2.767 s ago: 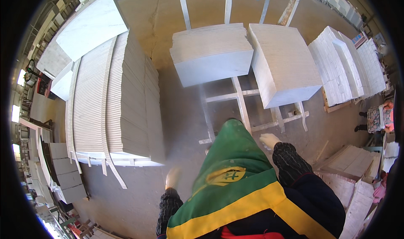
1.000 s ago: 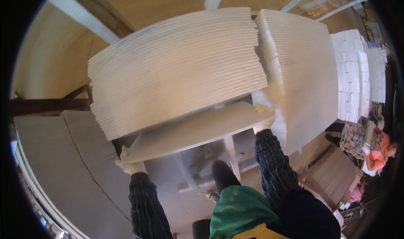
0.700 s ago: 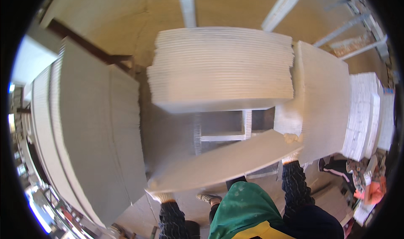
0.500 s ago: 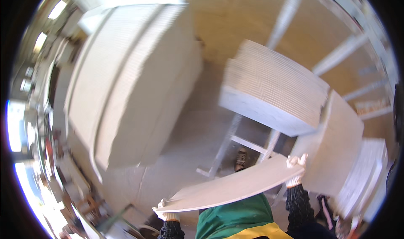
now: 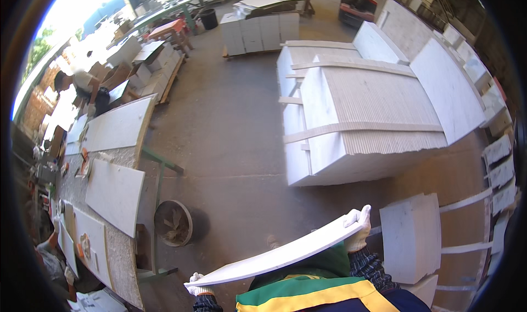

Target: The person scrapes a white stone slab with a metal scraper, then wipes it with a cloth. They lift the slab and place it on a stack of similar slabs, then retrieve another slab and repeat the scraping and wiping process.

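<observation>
Both of my hands carry a thin white slab [image 5: 277, 257] in front of my green and yellow apron [image 5: 307, 295]. My left hand [image 5: 198, 285], in a white knitted glove, grips the slab's left end. At the slab's right end, my gloved right hand [image 5: 358, 227] is closed around the corner and sits higher, so the slab tilts up to the right. To the right of that hand stands a stack of upright slabs [image 5: 410, 238] on a metal rack.
A workbench [image 5: 118, 202] with slabs and small tools runs along the left, people working beside it. A waste bucket [image 5: 180, 223] stands by it. Ahead right is a large strapped bundle of slabs [image 5: 379, 103]. A pallet stack [image 5: 261, 35] and a red pallet jack [image 5: 357, 7] are farther off.
My view has swung left, away from the rack stack and toward the workbench. The large bundle has shifted from left to right in view. The slab is still in both hands.
</observation>
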Demonstrator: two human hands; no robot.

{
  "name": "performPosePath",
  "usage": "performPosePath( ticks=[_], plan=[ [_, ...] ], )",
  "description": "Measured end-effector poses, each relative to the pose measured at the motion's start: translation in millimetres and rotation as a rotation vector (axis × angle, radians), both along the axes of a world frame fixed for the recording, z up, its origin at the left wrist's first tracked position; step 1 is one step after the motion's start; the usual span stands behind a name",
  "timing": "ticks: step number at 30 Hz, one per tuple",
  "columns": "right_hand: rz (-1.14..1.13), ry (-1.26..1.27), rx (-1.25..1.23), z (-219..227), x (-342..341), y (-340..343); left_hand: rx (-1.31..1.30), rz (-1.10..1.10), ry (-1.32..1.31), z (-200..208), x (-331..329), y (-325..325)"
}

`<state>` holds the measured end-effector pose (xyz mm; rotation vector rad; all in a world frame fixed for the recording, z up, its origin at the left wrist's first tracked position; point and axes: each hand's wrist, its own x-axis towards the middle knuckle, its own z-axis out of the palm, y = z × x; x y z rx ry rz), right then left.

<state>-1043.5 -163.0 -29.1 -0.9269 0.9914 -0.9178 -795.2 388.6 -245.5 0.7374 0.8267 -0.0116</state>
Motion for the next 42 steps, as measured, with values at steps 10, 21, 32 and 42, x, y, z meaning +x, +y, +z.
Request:
performPosePath(
  ticks=[10,21,32,42],
  plan=[
    [0.525,-0.104,-0.169,22.4,245.7,-20.2,-0.261,0.448,-0.031,-11.9,-55.1,10.3],
    [0.968,-0.183,-0.440,-40.0,544.2,-149.9,-0.297,1.095,-0.112,-8.3,17.3,-155.4],
    [1.292,-0.228,-0.100,29.4,827.3,-159.5,0.205,1.478,0.033,-4.6,127.1,-339.5],
    [1.356,-0.222,0.037,5.8,1044.8,-261.8,0.100,1.714,0.018,49.4,365.4,-440.1]
  ],
)
